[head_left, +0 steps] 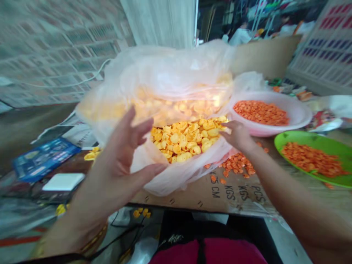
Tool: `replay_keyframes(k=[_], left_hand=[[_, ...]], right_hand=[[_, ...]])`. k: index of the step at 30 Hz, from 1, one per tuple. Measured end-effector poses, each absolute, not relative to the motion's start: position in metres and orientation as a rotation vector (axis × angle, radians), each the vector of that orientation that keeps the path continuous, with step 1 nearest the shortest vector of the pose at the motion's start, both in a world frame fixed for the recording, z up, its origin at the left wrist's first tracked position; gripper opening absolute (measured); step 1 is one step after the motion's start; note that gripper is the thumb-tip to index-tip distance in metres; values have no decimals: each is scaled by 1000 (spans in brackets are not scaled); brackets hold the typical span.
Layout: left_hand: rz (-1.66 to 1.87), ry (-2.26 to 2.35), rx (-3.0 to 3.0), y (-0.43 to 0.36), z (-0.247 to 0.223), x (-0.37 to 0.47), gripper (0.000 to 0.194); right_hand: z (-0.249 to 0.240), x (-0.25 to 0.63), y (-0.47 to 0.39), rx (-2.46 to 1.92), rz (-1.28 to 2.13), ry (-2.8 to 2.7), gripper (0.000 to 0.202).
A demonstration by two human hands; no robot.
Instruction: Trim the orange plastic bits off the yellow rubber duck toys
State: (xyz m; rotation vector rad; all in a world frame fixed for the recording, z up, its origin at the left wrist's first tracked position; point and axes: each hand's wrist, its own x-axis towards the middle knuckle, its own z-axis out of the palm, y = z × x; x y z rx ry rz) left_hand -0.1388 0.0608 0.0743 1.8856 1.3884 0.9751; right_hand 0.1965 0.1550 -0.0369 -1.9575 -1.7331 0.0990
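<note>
A translucent white plastic bag (176,69) lies on its side, its mouth facing me, full of small yellow cup-shaped pieces (181,139). My left hand (121,161) is open in front of the bag's left side, thumb and fingers spread, with nothing between them. My right hand (238,135) is at the right edge of the mouth, its fingertips pinched together by the yellow pieces and the bag's rim. What sits in that pinch is too small to make out.
Orange pieces (238,165) lie loose on the printed cardboard (189,194). A pink bowl (299,110) and a green plate (291,137) hold more of them on the right. At left lie a blue packet (44,157) and a white box (63,182). A person (240,35) is far behind.
</note>
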Motion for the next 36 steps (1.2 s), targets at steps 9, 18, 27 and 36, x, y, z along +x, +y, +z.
replay_keyframes(k=[9, 18, 27, 36], left_hand=[[691, 1204, 2447, 131, -28, -89, 40], [269, 814, 3049, 179, -67, -58, 39], [195, 856, 2804, 157, -51, -66, 40], [698, 1313, 1959, 126, 3, -126, 39]], right_hand=[[-32, 200, 160, -1791, 324, -1674, 16], [-99, 170, 43, -1381, 338, -1766, 13], [-97, 181, 42, -1490, 509, -2019, 20], [-103, 176, 40, -1346, 572, -1993, 25]])
